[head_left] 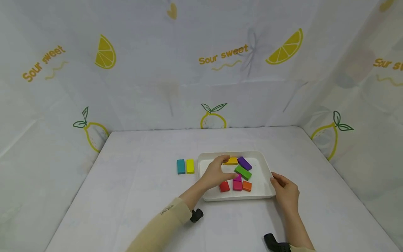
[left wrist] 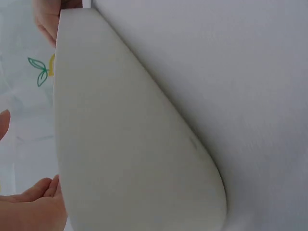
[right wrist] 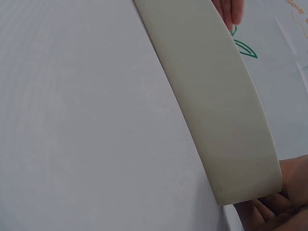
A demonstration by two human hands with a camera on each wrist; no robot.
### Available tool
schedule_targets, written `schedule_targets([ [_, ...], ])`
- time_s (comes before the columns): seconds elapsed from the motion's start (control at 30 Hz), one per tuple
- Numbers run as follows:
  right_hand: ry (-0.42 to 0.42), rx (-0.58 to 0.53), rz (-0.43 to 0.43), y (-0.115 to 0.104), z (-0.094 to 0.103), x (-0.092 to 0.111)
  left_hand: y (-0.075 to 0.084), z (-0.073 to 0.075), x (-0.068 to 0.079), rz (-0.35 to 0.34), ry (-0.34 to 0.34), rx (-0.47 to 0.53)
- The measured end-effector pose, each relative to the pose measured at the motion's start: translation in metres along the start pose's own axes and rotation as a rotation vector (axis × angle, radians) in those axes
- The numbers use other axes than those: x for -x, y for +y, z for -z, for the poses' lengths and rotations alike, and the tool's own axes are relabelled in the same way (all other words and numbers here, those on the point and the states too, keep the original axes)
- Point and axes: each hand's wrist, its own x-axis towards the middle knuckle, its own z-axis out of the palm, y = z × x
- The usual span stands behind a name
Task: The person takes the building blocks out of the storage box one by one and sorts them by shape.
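Observation:
A white tray holds several coloured blocks, among them a yellow-orange block, a purple block, a green block, a red block, a pink block and an orange block. Over the tray's left part reaches my left hand, thumb and fingers spread apart. Its thumb tip overlaps a magenta block; contact cannot be told. At the tray's right edge, my right hand grips the rim. Both wrist views show mostly the tray's outer wall.
Left of the tray, a teal block and a yellow block stand side by side on the white-covered table. A lemon-printed curtain hangs behind and at both sides. Black wrist mounts sit near the sleeves.

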Motion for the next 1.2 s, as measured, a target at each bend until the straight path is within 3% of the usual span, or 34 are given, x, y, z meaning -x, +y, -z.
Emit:
schedule_targets([
  [0.13, -0.003, -0.005, 0.002, 0.000, 0.000, -0.001, 0.011, -0.021, -0.002, 0.018, 0.066, 0.036],
  [0.37, -0.001, 0.012, 0.000, 0.000, 0.000, 0.000, 0.026, -0.060, 0.000, 0.109, 0.241, 0.113],
  [0.57, 0.011, 0.021, 0.002, 0.001, -0.001, 0.000, 0.031, -0.083, -0.006, 0.147, 0.381, 0.168],
  [0.73, 0.012, 0.030, 0.000, -0.001, -0.002, 0.000, 0.034, -0.095, -0.012, 0.190, 0.441, 0.152],
  [0.87, 0.005, 0.025, -0.007, -0.001, -0.003, 0.001, 0.034, -0.101, -0.017, 0.181, 0.472, 0.103],
  [1.0, 0.002, 0.030, -0.007, -0.001, -0.003, 0.002, 0.033, -0.103, -0.020, 0.166, 0.506, 0.055],
  [1.2, 0.003, 0.023, 0.000, 0.001, -0.002, 0.000, 0.032, -0.102, -0.026, 0.200, 0.540, 0.027],
])
